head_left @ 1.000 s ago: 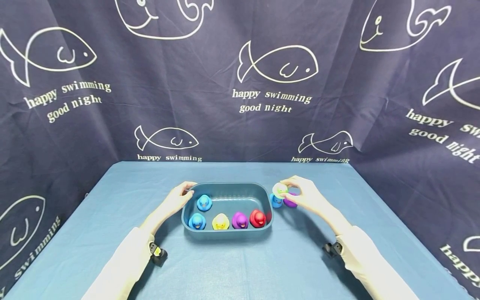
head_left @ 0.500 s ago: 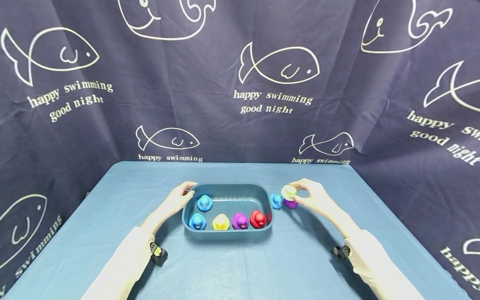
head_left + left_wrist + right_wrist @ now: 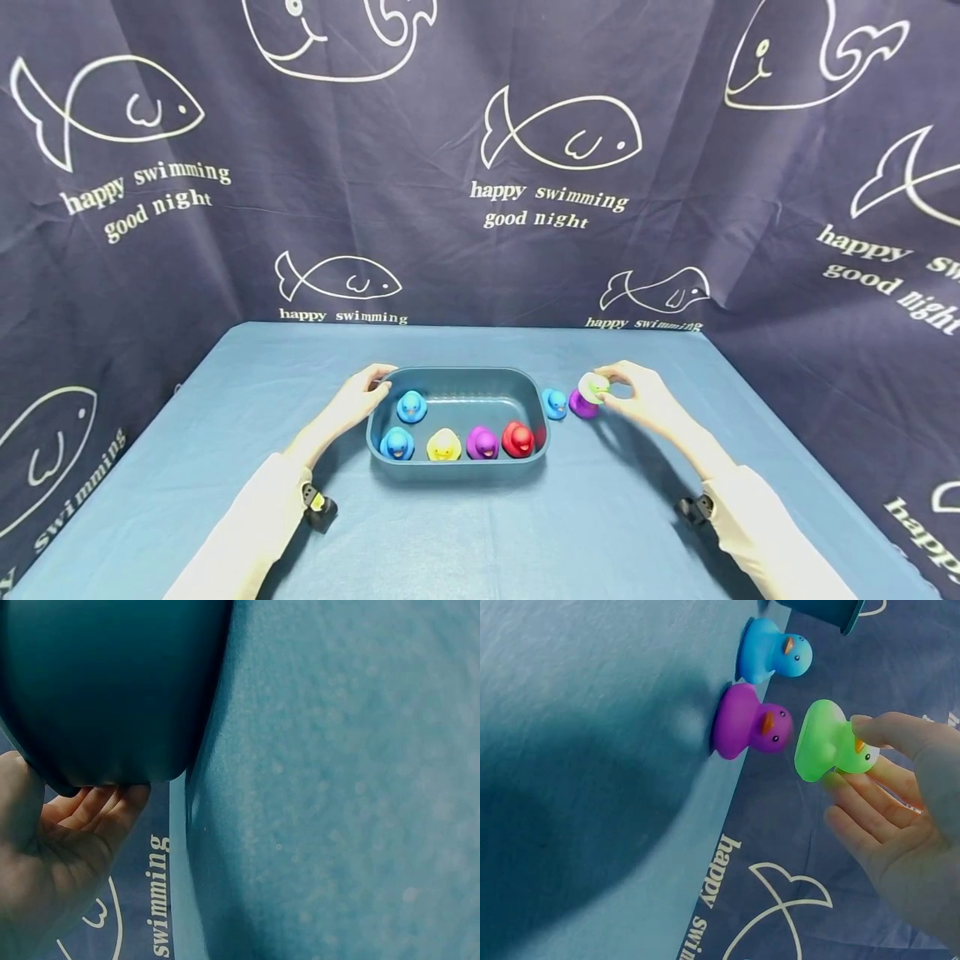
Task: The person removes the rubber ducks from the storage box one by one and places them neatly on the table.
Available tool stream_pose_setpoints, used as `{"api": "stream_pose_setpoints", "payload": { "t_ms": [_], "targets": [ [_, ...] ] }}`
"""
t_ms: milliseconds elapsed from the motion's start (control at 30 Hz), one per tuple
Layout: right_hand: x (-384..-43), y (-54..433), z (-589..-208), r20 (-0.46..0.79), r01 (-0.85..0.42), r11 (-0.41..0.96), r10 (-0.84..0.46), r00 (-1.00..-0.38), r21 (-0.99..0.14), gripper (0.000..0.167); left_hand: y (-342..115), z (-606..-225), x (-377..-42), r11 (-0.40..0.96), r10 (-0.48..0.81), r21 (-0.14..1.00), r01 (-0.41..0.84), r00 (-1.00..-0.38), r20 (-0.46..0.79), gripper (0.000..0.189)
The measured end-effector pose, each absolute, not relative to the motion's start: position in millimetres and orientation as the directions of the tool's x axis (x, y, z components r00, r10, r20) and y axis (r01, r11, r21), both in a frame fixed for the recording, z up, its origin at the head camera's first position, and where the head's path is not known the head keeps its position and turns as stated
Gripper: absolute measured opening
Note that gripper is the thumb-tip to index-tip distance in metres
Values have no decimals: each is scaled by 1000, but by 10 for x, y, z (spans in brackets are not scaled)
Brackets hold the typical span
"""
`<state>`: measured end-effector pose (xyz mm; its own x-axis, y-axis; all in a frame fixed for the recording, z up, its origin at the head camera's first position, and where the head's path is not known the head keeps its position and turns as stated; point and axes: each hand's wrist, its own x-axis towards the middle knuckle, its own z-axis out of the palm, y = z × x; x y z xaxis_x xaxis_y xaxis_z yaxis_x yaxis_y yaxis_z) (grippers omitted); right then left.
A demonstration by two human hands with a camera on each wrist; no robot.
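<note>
My left hand (image 3: 360, 395) holds the left end of a dark teal plastic bin (image 3: 457, 469); in the left wrist view its fingers (image 3: 112, 814) lie against the bin's end wall. With thumb and fingers my right hand (image 3: 636, 394) pinches a light green rubber duck (image 3: 825, 742) by its head, raised off the table. Just beside it a purple rubber duck (image 3: 737, 724) stands on the table, and a blue rubber duck (image 3: 761, 652) stands between that one and the bin's right end.
Inside the bin sit two blue ducks (image 3: 411, 407), a yellow duck (image 3: 444, 446), a purple duck (image 3: 482, 443) and a red duck (image 3: 517, 439). A blue cloth (image 3: 480, 542) covers the table. Dark curtains (image 3: 420, 192) with fish prints hang behind and at both sides.
My right hand has carried the green duck rightward, from above the blue duck to over the right part of the purple one. The left hand has stayed at the bin.
</note>
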<state>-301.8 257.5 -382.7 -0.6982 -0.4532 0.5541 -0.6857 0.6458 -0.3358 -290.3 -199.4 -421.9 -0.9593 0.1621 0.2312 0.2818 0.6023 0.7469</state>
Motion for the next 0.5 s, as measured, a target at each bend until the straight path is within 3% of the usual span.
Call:
{"api": "stream_pose_setpoints", "payload": {
  "t_ms": [500],
  "targets": [
    [-3015, 2758, -3882, 548, -646, 685, -414, -726, -338, 34, -2010, -4228, -2904, 600, 169, 746, 290, -957, 236, 33]
  ]
}}
